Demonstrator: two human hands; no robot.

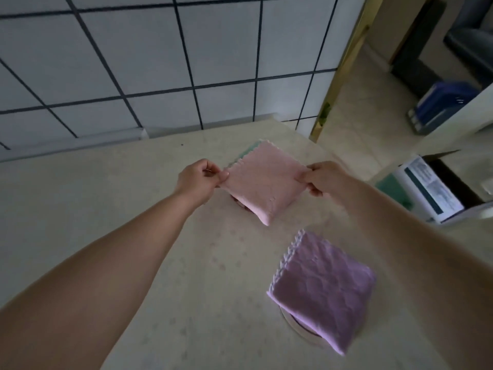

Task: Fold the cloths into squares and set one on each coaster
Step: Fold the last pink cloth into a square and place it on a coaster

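Note:
A folded pink cloth (262, 180) hangs square between both hands just above the counter. My left hand (198, 177) pinches its left corner and my right hand (324, 177) pinches its right corner. A dark sliver, perhaps a coaster (239, 203), peeks out under its lower left edge. Behind the pink cloth a green cloth (246, 153) shows only its edge. Nearer to me, a folded purple cloth (322, 287) lies on a round pale coaster (296, 328), which shows only at its lower left rim.
The beige counter (133, 209) meets a white tiled wall (160, 62) at the back. Its right edge drops to the floor, where an open box with a printed label (432, 188) and a blue object (442, 102) stand.

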